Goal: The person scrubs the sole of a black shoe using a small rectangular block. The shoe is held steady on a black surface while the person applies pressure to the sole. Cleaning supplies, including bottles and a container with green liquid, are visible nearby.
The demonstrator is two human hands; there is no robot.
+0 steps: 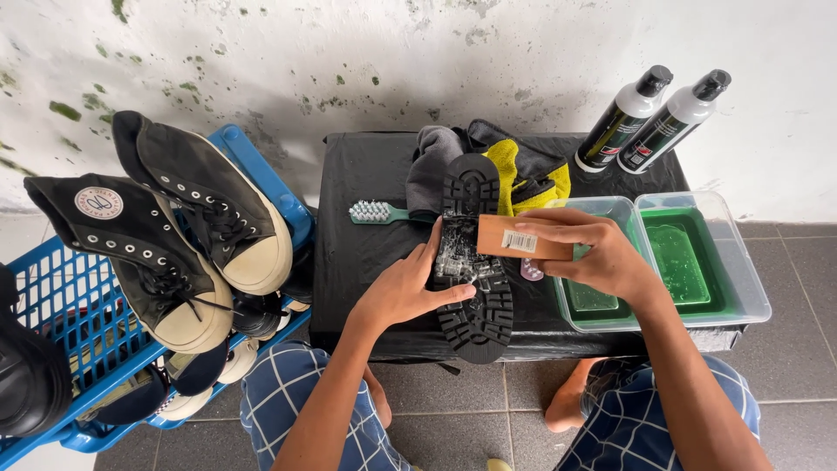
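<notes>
Against a stained white wall, a black-covered table (pixel 366 253) stands on grey floor tiles. At its centre lies a black boot (pixel 475 262), sole up and soapy; the left hand (pixel 405 288) clasps it, while the right hand (pixel 597 253) grips a wooden brush (pixel 514 237). At three o'clock, two clear tubs (pixel 697 253) hold green liquid. At nine o'clock, a blue basket (pixel 61 305) holds black sneakers (pixel 183 227).
</notes>
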